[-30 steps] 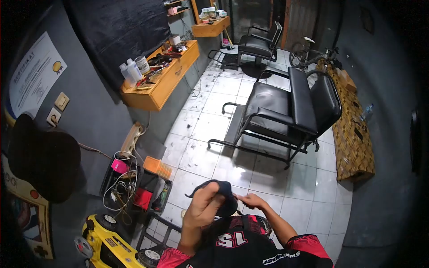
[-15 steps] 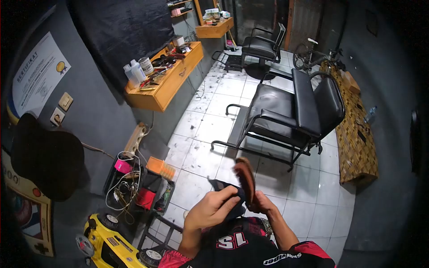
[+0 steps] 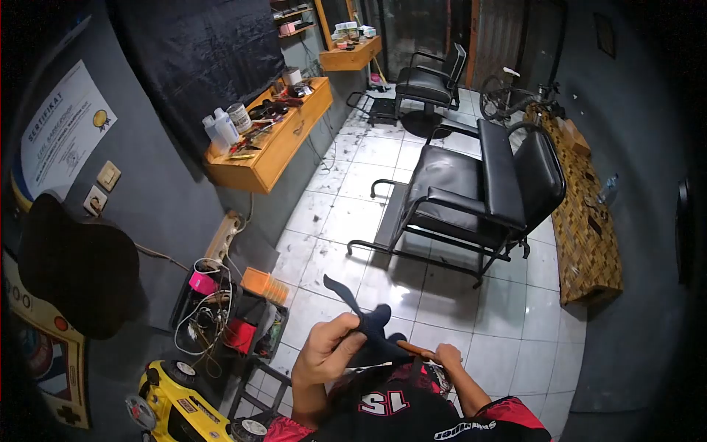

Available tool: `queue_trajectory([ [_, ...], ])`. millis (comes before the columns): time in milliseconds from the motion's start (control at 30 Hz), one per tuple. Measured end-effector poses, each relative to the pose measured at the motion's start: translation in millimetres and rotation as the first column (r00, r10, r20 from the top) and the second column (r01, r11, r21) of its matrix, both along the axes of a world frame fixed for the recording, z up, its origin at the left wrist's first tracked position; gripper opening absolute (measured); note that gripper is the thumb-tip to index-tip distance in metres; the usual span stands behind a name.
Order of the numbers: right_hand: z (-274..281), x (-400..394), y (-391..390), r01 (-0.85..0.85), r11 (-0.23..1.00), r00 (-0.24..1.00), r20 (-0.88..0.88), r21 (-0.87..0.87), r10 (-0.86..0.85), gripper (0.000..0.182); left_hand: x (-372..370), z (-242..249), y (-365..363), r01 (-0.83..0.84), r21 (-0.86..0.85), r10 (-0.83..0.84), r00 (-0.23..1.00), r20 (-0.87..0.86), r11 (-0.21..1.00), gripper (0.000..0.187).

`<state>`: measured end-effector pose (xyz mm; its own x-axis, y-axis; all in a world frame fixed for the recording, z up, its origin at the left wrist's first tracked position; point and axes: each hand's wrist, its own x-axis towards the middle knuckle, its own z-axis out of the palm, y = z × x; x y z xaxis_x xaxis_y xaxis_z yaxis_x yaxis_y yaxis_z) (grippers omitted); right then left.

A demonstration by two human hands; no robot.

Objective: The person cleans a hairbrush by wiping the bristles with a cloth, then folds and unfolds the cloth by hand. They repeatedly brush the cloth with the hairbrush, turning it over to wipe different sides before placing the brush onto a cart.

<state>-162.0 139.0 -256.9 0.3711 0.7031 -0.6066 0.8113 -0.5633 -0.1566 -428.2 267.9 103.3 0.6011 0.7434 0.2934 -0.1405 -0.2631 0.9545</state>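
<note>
Near the bottom centre, my left hand (image 3: pixel 330 352) pinches a dark, limp piece, perhaps cloth (image 3: pixel 377 325), whose narrow strip sticks up toward the upper left. My right hand (image 3: pixel 445 358) is closed on a brown brush (image 3: pixel 417 348), seen nearly edge-on. The brush's far end touches or overlaps the lower right side of the dark piece; its bristles cannot be made out. Both hands are in front of my black and pink shirt (image 3: pixel 412 401).
A black barber chair (image 3: pixel 449 173) stands ahead on white tiles. To the left are a wooden shelf (image 3: pixel 294 132) with bottles and tools, a black bin (image 3: pixel 254 320) with cables, and a yellow toy car (image 3: pixel 184 405). A woven-pattern bench (image 3: pixel 582 243) lies right.
The brush has come down from upright to a low, nearly flat position. My left hand has shifted slightly left, and the dark piece now spreads out more, its strip raised.
</note>
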Motion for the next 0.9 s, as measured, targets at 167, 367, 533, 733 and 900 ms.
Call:
queue_trajectory([
  [167, 21, 11, 15, 0.128, 0.983, 0.962, -0.259, 0.131, -0.091, 0.062, 17, -5, 3, 0.029, -0.045, -0.035, 0.991, -0.127, 0.999, 0.005],
  [367, 170, -23, 49, 0.534, 0.844, -0.157, -0.987, -0.053, 0.037, 0.054, 34, -3, 7, 0.221, -0.036, -0.221, 0.919, -0.327, 0.975, 0.007],
  [533, 140, -23, 58, 0.213, 0.973, -0.12, -0.986, 0.09, 0.118, 0.049, 33, -3, 6, 0.159, 0.042, -0.143, 0.956, -0.255, 0.986, 0.007],
  [733, 23, -8, 24, -0.103, 0.99, 0.963, -0.241, 0.094, 0.123, 0.076, 15, -1, -5, -0.022, -0.082, 0.024, 0.999, 0.034, 0.996, 0.007],
  [900, 31, 2, 14, 0.079, 0.992, 0.992, -0.102, 0.102, -0.069, 0.076, 12, 5, -1, -0.003, -0.04, 0.002, 0.999, -0.034, 0.999, 0.005],
])
